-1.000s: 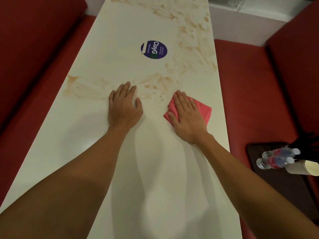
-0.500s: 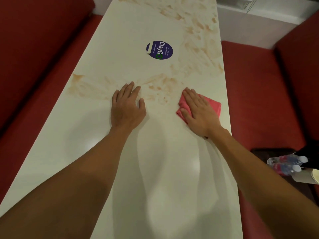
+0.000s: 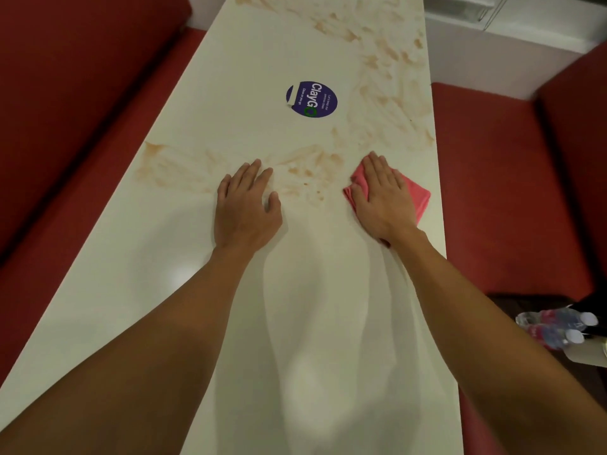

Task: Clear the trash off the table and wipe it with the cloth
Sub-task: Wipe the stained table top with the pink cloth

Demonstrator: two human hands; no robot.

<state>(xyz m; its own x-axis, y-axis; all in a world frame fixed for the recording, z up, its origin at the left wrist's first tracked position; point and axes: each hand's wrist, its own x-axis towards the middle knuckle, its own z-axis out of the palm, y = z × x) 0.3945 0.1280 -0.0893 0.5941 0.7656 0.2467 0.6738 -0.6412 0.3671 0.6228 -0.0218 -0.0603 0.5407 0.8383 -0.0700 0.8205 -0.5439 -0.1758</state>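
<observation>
So the long white tabletop (image 3: 203, 244) runs away from the camera between red bench seats (image 3: 492, 192). Right hand (image 3: 382, 198) is flat on a folded pink cloth (image 3: 417, 195) near the right edge, fingers straight. Left hand (image 3: 244, 205) lies flat on the bare surface beside it, fingers spread. Brown smears (image 3: 308, 172) streak the surface just past both hands and up the far right side. A round purple ClayGo sticker (image 3: 311, 99) sits further up. Two plastic bottles (image 3: 555, 326) lie on the right bench.

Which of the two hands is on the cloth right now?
The right hand: it presses flat on the pink cloth near the right edge of the table. The left hand lies flat on the bare surface.
</observation>
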